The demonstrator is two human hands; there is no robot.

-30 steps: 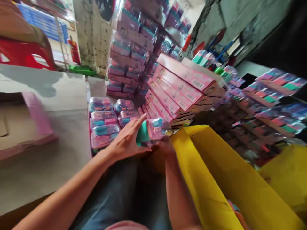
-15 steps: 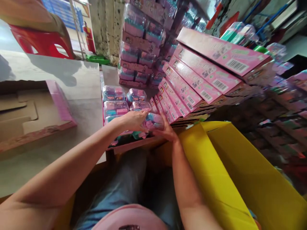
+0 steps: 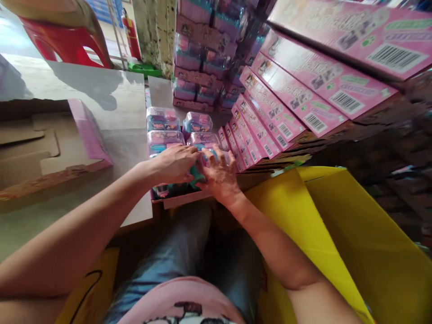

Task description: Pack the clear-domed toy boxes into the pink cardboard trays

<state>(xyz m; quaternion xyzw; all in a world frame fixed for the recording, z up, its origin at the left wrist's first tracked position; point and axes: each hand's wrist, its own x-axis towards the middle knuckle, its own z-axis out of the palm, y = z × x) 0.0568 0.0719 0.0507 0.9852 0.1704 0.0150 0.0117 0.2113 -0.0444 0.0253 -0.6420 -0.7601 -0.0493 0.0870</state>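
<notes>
Red plastic chair [image 3: 64, 39] at upper left, person [image 3: 50, 9] seated on it. Red fire extinguisher [image 3: 131, 37] beside stained wall [image 3: 155, 31], green item [image 3: 145, 69] just in front.

We see the scene through 1 view, from a camera worn on the head, facing forward and down, above and left of the yellow carton [image 3: 293, 207]. We look steeply onto the lap [image 3: 168, 243] just left of that carton, close up, and out past its far side to the red chair [image 3: 65, 42], farther off.
</notes>
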